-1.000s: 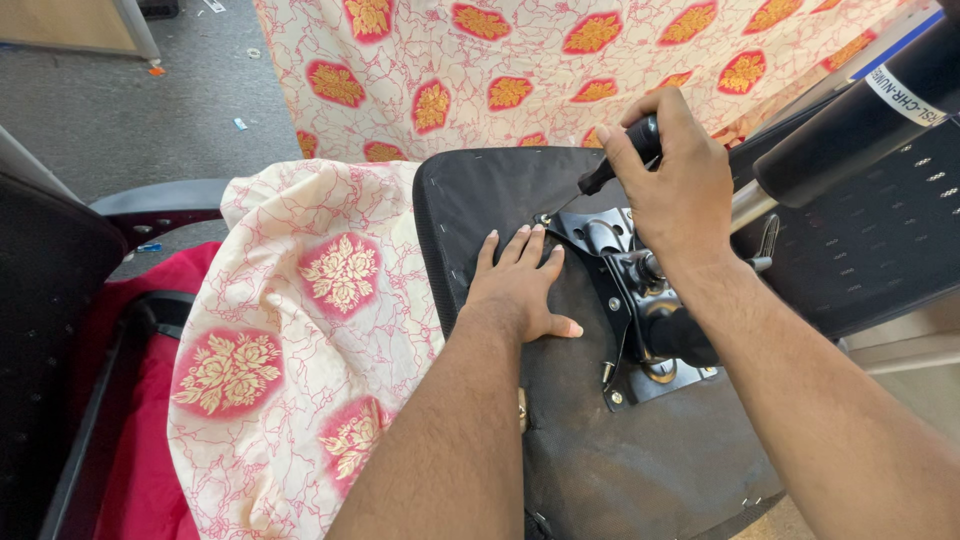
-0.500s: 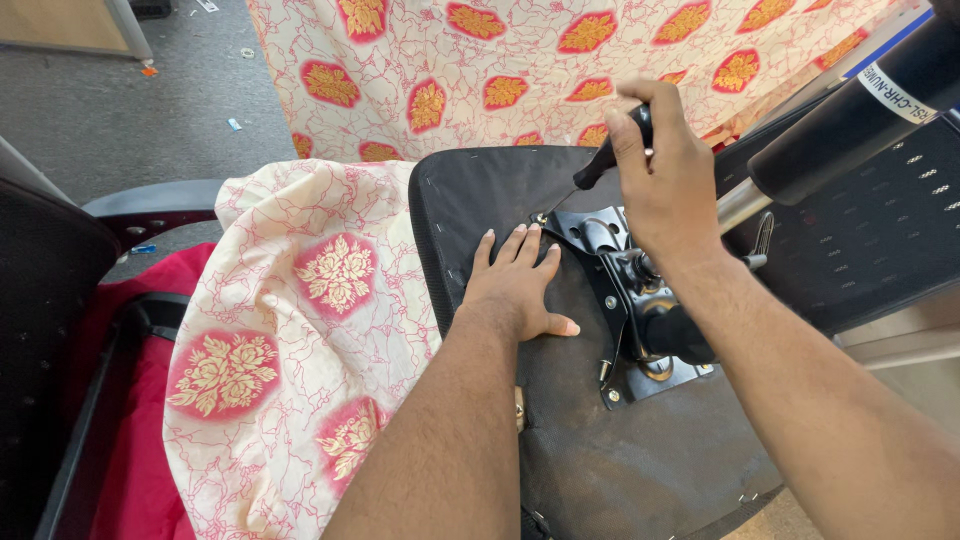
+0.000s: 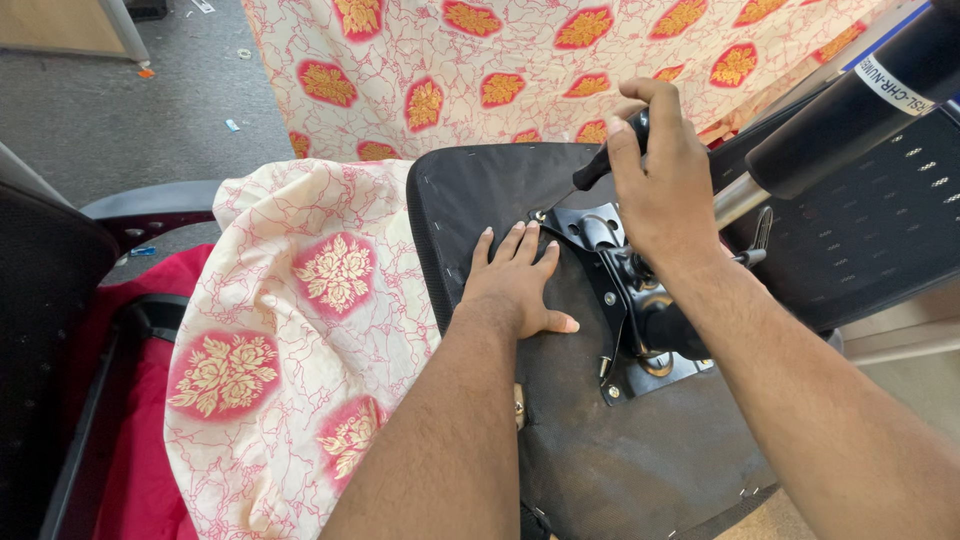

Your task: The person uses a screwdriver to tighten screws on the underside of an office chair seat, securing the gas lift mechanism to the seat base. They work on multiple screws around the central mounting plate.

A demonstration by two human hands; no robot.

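An upturned office chair seat (image 3: 480,190) lies in front of me, its black fabric underside facing up. A black metal mounting plate (image 3: 625,290) with levers is fixed at its middle. My left hand (image 3: 515,280) lies flat on the seat underside, fingers spread, just left of the plate. My right hand (image 3: 665,185) is closed around the black handle of a screwdriver (image 3: 592,172). The tool's tip points down at the plate's upper left corner. A black gas cylinder (image 3: 850,100) with a chrome shaft sticks out to the upper right.
A cream cloth with red and gold flower patches (image 3: 300,320) drapes under the seat and hangs behind it. A black chair armrest (image 3: 150,205) and red fabric (image 3: 140,450) are at the left. A black mesh chair back (image 3: 880,230) lies at right. Grey floor shows at upper left.
My right hand has lifted and turned slightly with the screwdriver, staying over the plate's upper corner. My left hand stays flat on the seat.
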